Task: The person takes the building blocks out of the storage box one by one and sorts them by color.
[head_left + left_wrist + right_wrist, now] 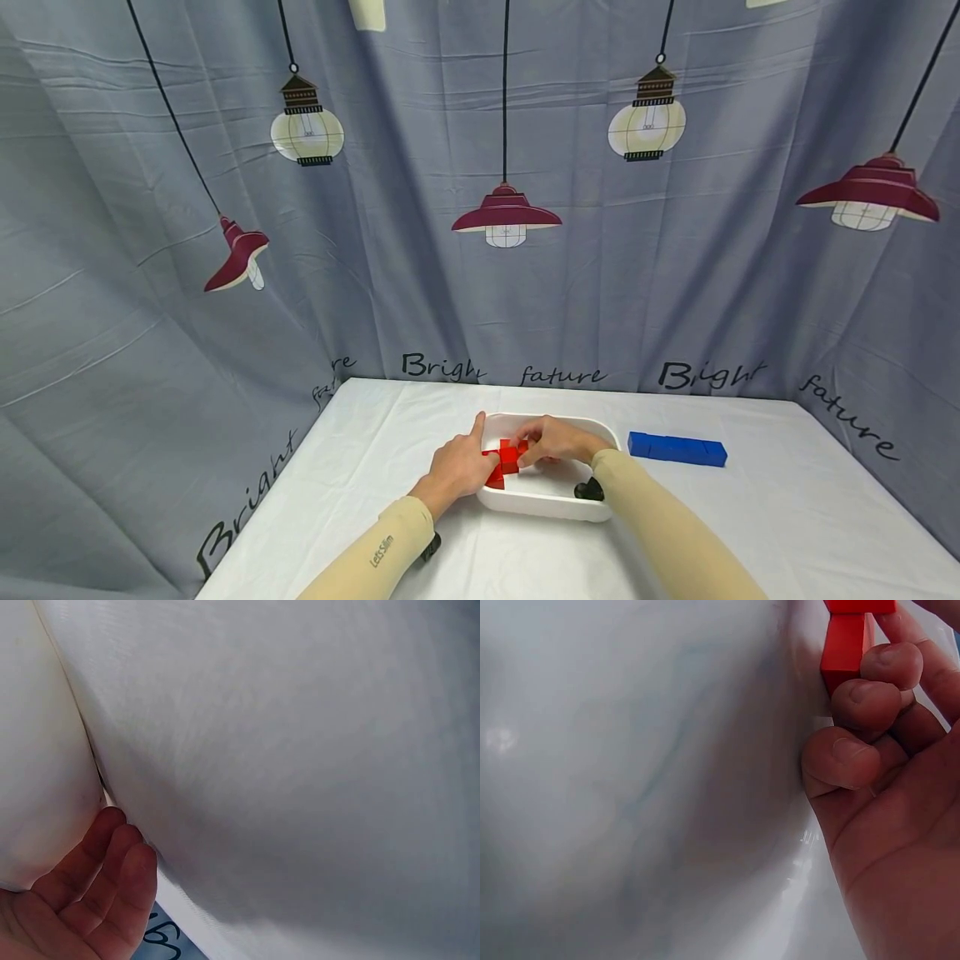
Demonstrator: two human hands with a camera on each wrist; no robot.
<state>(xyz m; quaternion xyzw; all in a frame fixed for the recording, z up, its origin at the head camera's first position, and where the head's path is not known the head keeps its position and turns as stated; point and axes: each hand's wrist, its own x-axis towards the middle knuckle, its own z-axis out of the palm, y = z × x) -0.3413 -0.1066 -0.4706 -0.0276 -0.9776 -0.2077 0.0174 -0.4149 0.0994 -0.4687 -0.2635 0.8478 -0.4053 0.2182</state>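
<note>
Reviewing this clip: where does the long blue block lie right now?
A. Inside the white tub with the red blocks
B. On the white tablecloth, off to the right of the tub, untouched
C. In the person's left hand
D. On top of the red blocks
B. The blue block lies flat on the tablecloth right of the white tub, apart from it, while both hands are at the red blocks in the tub.

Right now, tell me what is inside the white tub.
Inside the white tub are red blocks, held by the right hand and touched by the left hand. Both hands cover whatever lies beneath.
</note>
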